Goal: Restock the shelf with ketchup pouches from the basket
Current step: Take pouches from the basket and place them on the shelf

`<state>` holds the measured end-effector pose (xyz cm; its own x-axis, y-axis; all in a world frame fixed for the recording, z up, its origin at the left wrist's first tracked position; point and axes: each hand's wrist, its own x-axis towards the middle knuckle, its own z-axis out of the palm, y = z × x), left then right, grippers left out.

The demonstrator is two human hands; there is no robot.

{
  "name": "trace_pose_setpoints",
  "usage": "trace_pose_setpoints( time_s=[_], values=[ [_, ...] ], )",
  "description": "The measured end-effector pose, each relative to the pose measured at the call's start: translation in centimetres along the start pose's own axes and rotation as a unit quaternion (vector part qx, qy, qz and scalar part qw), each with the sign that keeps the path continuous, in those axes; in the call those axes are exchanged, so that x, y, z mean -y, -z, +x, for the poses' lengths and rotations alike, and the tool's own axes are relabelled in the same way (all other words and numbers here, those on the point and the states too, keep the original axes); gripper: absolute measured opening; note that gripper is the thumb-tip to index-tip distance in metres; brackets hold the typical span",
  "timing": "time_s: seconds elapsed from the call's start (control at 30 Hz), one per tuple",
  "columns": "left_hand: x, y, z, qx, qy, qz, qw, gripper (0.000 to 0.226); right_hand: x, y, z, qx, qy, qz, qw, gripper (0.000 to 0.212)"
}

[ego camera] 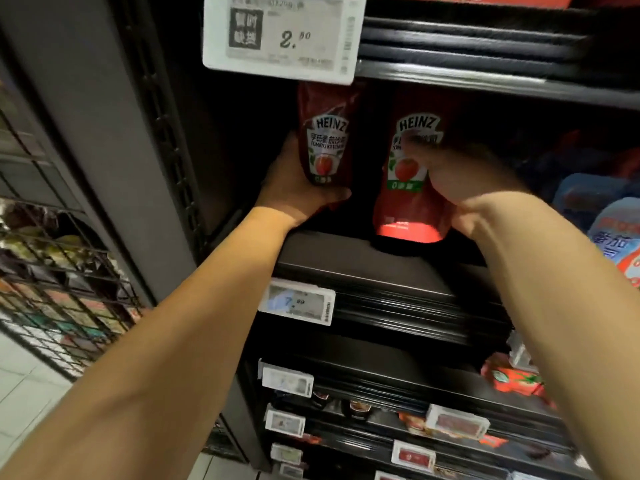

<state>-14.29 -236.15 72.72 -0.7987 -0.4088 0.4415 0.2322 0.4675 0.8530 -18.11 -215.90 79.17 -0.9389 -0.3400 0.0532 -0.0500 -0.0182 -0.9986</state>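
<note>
Both arms reach up to a dark metal shelf (332, 247) in a shop fixture, each hand holding a red plastic Heinz ketchup pouch with a tomato printed on its label. The left hand (298, 181) cups the left ketchup pouch (325, 143) from below and from its left side, thumb curled under the bottom; this pouch stands upright, set back near the shelf's left end. The right hand (464, 181) grips the right ketchup pouch (405, 174) along its right side — the fingers are blurred, but they wrap onto the front of the label. That pouch is upright too, its base at the shelf's front edge, with a narrow gap between the two pouches.

A large white electronic price tag (284, 36) reading 2.50 hangs from the shelf above, just over the left pouch. A smaller white price tag (298, 301) is clipped to the front edge of the shelf — below the left hand. Blue and white packets (609, 220) crowd the shelf's right end. A black wire rack (59, 271) of goods stands at the far left.
</note>
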Motion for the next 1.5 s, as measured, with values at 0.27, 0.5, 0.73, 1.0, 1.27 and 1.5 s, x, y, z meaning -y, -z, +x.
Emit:
trace_pose_setpoints(
  time_s=[0.27, 0.5, 0.73, 1.0, 1.27, 1.5],
  values=[
    [0.8, 0.1, 0.5, -0.053, 0.002, 0.027, 0.998, 0.088, -0.2, -3.0, 5.7, -0.033, 0.053, -0.052, 0.997, 0.044],
    [0.8, -0.1, 0.7, -0.078, -0.006, 0.126, 0.989, 0.088, -3.2, -4.3, 8.9, -0.11, 0.116, -0.042, 0.986, 0.05],
    [0.8, -0.8, 2.0, -0.062, 0.037, 0.199, 0.977, 0.082, -6.5, -3.6, 9.8, -0.12, 0.178, -0.118, 0.97, 0.051],
    [1.6, -3.8, 6.7, -0.043, 0.109, 0.207, 0.971, 0.069, -7.2, -2.5, 11.5, -0.247, 0.152, -0.197, 0.937, 0.061],
    [2.6, -4.1, 7.3, -0.15, -0.017, 0.215, 0.965, 0.103, -7.1, -2.1, 12.4, -0.328, 0.138, -0.198, 0.913, 0.058],
    [2.9, -4.3, 7.1, -0.1, -0.041, 0.223, 0.969, 0.088, -6.1, -2.9, 13.4, -0.229, 0.121, -0.273, 0.927, 0.051]
  ],
)
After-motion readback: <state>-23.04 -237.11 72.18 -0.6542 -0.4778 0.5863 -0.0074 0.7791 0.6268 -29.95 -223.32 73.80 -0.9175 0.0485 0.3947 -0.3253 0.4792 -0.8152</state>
